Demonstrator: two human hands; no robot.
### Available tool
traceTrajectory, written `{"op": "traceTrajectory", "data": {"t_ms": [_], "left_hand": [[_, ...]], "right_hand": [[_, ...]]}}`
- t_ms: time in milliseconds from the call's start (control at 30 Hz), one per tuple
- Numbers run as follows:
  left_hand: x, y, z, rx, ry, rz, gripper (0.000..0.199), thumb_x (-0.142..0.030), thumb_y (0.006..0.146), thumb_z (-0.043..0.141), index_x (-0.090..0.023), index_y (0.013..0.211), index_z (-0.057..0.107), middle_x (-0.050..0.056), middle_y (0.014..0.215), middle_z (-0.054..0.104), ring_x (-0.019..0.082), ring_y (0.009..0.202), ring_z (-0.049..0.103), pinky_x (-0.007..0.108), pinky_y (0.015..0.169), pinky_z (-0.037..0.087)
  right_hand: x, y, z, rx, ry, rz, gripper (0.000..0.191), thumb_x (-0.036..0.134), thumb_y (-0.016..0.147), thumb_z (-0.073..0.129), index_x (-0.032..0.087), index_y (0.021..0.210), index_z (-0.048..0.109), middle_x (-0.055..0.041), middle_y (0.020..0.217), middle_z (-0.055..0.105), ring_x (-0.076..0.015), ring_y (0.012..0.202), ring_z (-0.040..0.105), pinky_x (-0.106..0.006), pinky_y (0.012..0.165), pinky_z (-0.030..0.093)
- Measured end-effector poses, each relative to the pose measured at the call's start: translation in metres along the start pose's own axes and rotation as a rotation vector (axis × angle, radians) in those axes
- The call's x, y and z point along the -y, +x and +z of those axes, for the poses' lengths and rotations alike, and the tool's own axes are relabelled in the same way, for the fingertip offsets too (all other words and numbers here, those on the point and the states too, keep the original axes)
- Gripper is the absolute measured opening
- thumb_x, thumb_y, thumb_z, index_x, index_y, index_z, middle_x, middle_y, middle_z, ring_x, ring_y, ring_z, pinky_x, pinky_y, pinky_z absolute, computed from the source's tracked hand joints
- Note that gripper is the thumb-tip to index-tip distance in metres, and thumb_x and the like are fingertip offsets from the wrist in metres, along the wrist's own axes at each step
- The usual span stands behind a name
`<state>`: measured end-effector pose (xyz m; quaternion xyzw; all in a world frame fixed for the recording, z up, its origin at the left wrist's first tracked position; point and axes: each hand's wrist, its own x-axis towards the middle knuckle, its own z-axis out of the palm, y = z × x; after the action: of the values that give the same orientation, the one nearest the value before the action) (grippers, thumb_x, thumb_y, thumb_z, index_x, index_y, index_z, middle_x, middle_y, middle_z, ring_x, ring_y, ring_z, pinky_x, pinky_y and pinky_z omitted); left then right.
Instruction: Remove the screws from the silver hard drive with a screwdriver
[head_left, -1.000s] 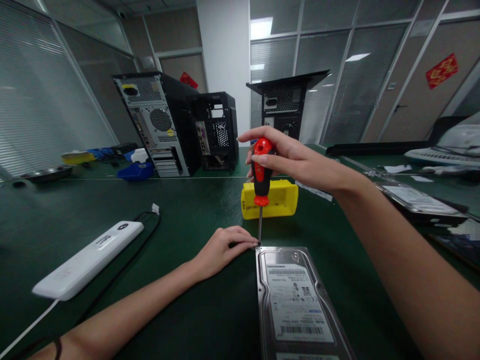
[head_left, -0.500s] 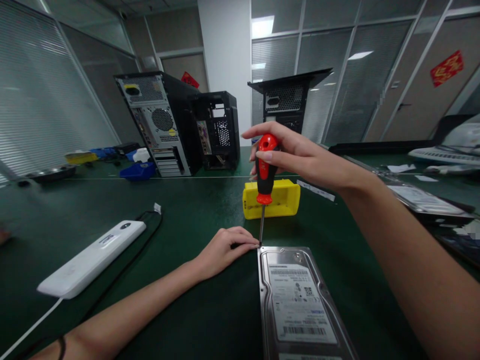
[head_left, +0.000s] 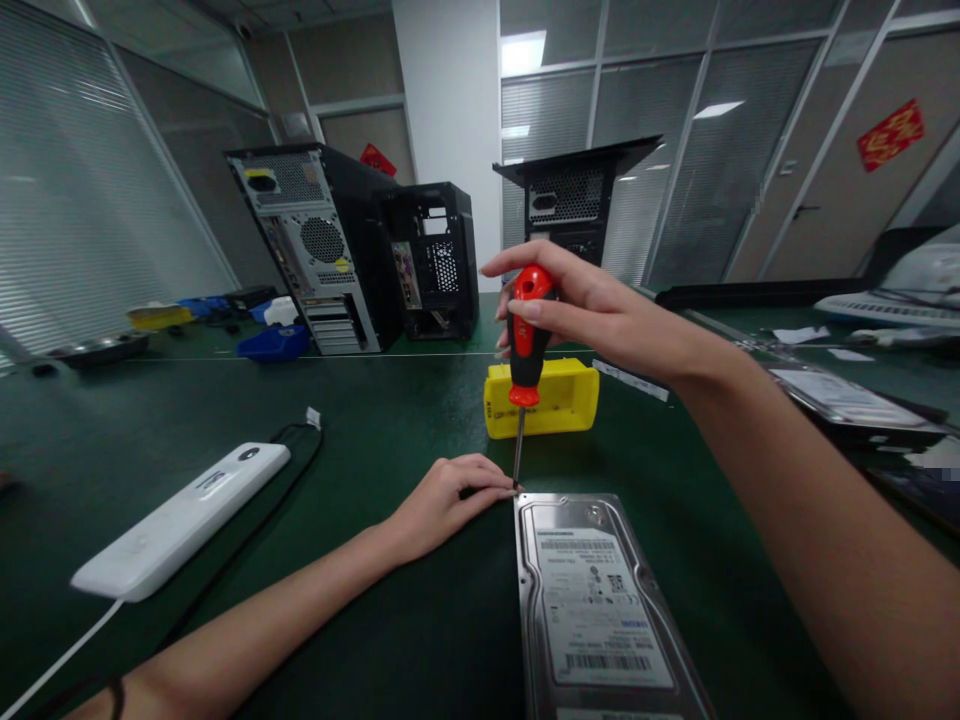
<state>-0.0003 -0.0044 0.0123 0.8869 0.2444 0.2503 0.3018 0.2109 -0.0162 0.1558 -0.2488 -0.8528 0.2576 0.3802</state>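
Observation:
A red and black screwdriver (head_left: 528,345) stands nearly upright in my right hand (head_left: 581,300), gripped at its handle with the index finger stretched out past it. Its tip is at the far left corner of a silver hard drive (head_left: 600,590), which lies label up on the green table. My left hand (head_left: 454,500) rests beside that corner, fingers pinched together at the screwdriver tip; whatever they hold there is too small to make out. Just behind the tip sits a yellow bin (head_left: 566,400) with small dark bits in it.
A white power strip (head_left: 180,520) with a black cable lies at the left. Computer cases (head_left: 360,250) and a blue bin (head_left: 274,343) stand at the back. Another hard drive (head_left: 840,395) lies on the right, and a paper strip (head_left: 630,380) lies beside the yellow bin.
The screwdriver handle has shifted very slightly to the left with my right hand. My left hand keeps its place at the drive's corner.

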Motion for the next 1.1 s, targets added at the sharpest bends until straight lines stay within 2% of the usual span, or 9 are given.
{"op": "traceTrajectory", "data": {"t_ms": [667,1100], "left_hand": [[0.0024,-0.0003,0.0020,-0.001,-0.058,-0.019,0.016,-0.023,0.088,0.060,-0.016,0.096,0.072,0.006,0.095,0.068,0.016,0.089,0.063,0.026,0.080,0.050],[0.0041,-0.0003,0.0024,-0.014,0.004,-0.008,0.018,-0.021,0.090,0.056,-0.018,0.096,0.073,0.005,0.095,0.068,0.016,0.088,0.063,0.027,0.079,0.051]], "right_hand": [[-0.0008,-0.0003,-0.0008,0.015,0.004,0.008,0.038,0.024,0.093,0.044,0.015,0.130,0.039,-0.0033,0.099,0.052,-0.0124,0.089,0.058,-0.030,0.081,0.053],[-0.0008,0.0002,0.0011,0.016,0.017,0.027,0.037,0.026,0.093,0.044,0.017,0.128,0.040,-0.0039,0.099,0.052,-0.0128,0.088,0.057,-0.031,0.080,0.054]]}}
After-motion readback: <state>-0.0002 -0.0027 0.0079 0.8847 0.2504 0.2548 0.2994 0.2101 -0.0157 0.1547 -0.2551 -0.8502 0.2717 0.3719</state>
